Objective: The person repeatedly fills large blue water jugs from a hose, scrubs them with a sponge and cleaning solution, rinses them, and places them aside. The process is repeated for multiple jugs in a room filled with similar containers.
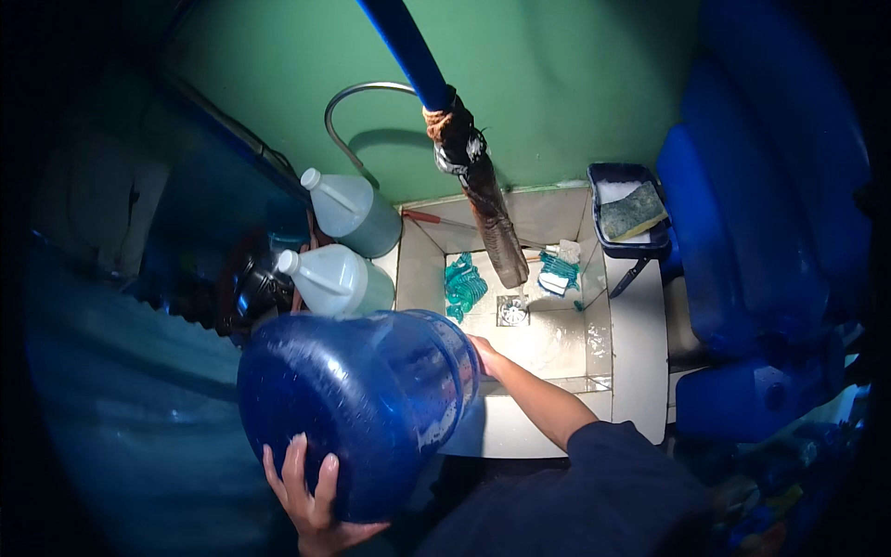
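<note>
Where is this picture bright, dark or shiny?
In the head view, the tiled basin is brightest, the corners fade to black, pale highlights streak the blue jug, and the curved metal pipe shadows the green wall.

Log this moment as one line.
Large blue plastic jug: tipped sideways; left hand: at base; right hand: at opposite end; white tiled sink: partly behind jug
</note>
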A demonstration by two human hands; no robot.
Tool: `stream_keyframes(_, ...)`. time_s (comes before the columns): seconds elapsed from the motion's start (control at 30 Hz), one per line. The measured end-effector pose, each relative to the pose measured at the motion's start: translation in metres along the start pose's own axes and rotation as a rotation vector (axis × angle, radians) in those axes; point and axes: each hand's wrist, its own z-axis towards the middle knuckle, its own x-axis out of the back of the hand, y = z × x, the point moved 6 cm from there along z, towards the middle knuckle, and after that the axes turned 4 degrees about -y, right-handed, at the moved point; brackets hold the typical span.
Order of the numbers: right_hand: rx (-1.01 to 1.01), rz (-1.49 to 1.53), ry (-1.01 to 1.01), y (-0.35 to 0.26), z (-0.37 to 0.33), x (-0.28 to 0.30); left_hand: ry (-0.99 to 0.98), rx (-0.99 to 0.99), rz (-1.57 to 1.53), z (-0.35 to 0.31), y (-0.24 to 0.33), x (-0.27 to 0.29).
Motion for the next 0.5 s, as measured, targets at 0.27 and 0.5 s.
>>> stream_keyframes(0.27, -0.157, 0.232, -0.103, 0.014, -0.021, -0.005, -0.038, 0.032, -0.123, 0.019, 0.007, 0.014)
stream_keyframes(0.5, -0.122, 0.262, -0.148, 0.009, -0.012, 0.034, -0.042, -0.104, -0.160, 0.031, 0.013, 0.014)
